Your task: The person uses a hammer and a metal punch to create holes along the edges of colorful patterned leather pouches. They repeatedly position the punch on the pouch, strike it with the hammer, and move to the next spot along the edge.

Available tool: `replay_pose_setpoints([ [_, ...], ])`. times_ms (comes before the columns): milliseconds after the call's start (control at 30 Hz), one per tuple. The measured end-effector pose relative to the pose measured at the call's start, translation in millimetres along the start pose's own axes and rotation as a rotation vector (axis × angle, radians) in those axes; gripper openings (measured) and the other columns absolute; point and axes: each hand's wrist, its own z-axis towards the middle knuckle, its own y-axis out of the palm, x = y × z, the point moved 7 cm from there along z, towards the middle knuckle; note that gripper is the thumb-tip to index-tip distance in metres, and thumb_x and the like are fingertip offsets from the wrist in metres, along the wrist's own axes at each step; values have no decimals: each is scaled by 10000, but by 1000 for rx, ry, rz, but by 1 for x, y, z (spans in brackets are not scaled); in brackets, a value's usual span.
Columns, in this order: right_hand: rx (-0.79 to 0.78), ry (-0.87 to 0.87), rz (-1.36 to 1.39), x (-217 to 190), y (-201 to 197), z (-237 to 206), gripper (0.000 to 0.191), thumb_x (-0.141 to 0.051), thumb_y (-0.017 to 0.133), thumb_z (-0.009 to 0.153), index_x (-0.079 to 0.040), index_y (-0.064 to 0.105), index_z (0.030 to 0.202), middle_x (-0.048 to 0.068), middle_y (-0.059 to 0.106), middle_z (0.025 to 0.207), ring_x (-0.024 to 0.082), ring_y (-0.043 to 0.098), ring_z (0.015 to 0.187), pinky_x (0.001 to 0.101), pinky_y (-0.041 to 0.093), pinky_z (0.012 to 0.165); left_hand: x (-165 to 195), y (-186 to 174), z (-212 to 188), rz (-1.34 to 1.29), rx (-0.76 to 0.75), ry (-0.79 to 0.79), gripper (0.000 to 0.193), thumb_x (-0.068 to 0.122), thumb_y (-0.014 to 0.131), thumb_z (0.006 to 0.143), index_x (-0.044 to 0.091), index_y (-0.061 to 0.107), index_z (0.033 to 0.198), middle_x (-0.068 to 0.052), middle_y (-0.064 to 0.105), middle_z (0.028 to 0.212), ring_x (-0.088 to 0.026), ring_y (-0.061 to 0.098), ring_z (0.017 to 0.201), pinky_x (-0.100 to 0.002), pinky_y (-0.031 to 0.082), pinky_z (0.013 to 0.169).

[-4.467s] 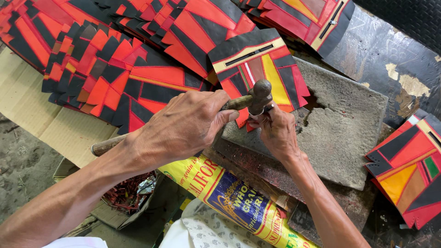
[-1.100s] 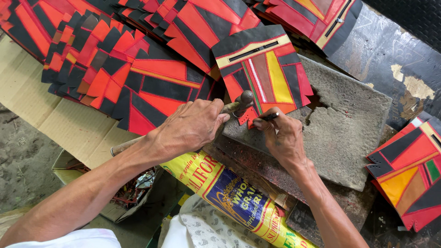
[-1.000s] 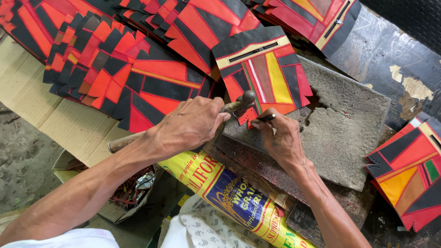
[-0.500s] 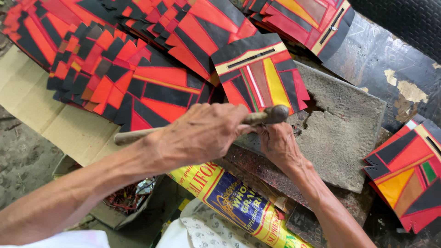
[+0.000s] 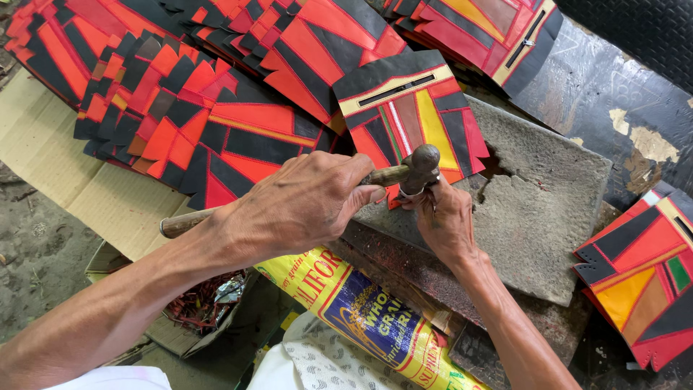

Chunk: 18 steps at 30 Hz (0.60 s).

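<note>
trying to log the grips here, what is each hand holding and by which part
The left hand grips a hammer around its wooden handle, near the head. The right hand pinches something small under the hammer head; it is too hidden to tell what.

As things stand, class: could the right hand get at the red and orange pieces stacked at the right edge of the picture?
Probably yes. The right hand rests on the stone slab, and only bare slab lies between it and that stack. Its fingers would first have to leave the patchwork piece under the hammer.
</note>
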Motion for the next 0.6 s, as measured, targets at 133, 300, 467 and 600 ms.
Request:
replay_pose_setpoints([
  [133,12,-5,-30,-2,0,-1,255,124,494,950,-16,636,1109,103,773,887,202,801,843,322,647,747,-2,2,0,7,-19,-15,302,300,618,1002,14,556,929,-201,640,683,-425,668,695,-537,477,597],
  [300,17,-11,-50,-4,0,-3,133,61,570,963,-16,639,1048,103,773,844,205,798,811,332,623,715,2,0,1,0,-9,20,299,288,621,1001,9,557,912,-199,640,690,-422,668,696,-534,478,598],
  [467,-37,34,-26,-1,2,-1,35,-12,629,993,-2,643,1023,112,766,821,202,790,791,323,613,691,10,-10,3,-2,37,66,289,264,635,994,-7,562,926,-198,634,681,-417,664,653,-518,479,560],
  [600,-63,7,-5,-8,1,4,82,-8,623,975,-22,669,1042,120,762,818,216,782,760,331,599,682,21,-20,4,-12,128,140,273,238,645,1007,-11,571,925,-197,634,694,-414,671,656,-504,468,537],
])
